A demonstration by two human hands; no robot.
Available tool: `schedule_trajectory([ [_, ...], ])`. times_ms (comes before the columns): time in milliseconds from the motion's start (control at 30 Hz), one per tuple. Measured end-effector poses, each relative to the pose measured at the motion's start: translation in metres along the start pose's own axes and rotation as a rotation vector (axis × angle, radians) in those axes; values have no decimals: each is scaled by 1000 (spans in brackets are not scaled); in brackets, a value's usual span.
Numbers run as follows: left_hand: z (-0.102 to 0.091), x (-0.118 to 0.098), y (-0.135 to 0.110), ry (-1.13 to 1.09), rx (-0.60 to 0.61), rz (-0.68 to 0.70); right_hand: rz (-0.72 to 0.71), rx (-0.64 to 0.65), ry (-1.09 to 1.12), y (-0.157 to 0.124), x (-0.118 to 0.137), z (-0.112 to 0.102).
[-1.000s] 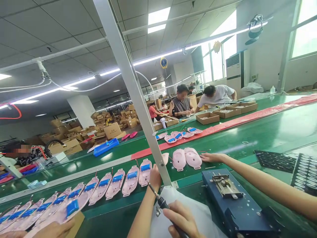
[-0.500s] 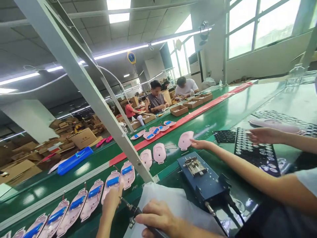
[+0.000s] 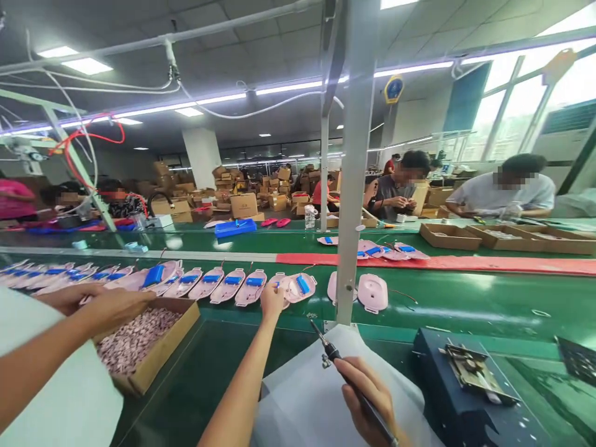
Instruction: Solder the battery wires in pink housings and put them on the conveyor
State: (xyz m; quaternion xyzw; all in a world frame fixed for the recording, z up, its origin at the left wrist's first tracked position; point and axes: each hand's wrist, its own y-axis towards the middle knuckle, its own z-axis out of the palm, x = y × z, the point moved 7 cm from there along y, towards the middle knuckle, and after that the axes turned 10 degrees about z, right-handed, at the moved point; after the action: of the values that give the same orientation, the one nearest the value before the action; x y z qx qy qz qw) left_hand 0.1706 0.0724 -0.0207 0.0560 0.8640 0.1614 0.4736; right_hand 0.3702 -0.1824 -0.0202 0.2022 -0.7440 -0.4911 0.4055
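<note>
In the head view my left hand [image 3: 271,302] pinches the edge of a pink plastic shell [image 3: 292,297] with a blue battery pack [image 3: 302,285] in it. This shell partly overlaps its neighbour in the row. My right hand [image 3: 370,397] is wrapped round the black handle of a soldering iron [image 3: 331,352]. Its metal tip points up and left, apart from the shells. Under it lies a white sheet [image 3: 302,397]. Right of the metal post, a pink shell without a battery [image 3: 373,293] lies on the green conveyor belt [image 3: 447,298].
Several battery-fitted shells [image 3: 212,284] line the belt to the left. A co-worker's arms [image 3: 100,310] reach over a cardboard box of small pink parts [image 3: 144,338]. A metal post [image 3: 352,186] rises before me. A blue machine [image 3: 465,385] stands at right. Other people sit across the belt.
My view has swung left, bringing the parts box and the left co-worker's arms into sight. The right co-worker's arms have left view. The shell at my left hand now overlaps its neighbour.
</note>
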Motion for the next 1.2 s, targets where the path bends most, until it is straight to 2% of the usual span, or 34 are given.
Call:
schedule_trajectory([
  [100,-45,6,2,-53,-3,1,8,2,-1,-2,1,-1],
  [233,-100,11,-1,-159,64,-14,54,23,50,-5,-2,-2],
  [300,-115,10,-6,-230,140,-32,83,28,111,-5,-2,-3],
  [333,-117,8,-11,-264,202,-42,99,27,150,-5,-2,-3],
  [433,-98,2,-32,-328,451,-73,187,28,281,-2,-1,-4],
  [533,-59,0,-57,-360,658,-102,340,65,357,1,-5,3],
  [633,-20,6,-79,-410,790,-132,584,81,323,-4,-22,12],
  [733,1,19,-87,-399,807,-128,813,75,281,-16,-43,21],
  [800,8,27,-89,-334,819,-70,881,67,268,-21,-53,26],
  [900,16,36,-94,-283,863,-10,930,75,250,-26,-61,30],
  [1067,24,44,-100,-339,839,-79,992,108,285,-36,-67,36],
  [1200,25,42,-100,-341,807,-71,1010,121,320,-40,-68,37],
])
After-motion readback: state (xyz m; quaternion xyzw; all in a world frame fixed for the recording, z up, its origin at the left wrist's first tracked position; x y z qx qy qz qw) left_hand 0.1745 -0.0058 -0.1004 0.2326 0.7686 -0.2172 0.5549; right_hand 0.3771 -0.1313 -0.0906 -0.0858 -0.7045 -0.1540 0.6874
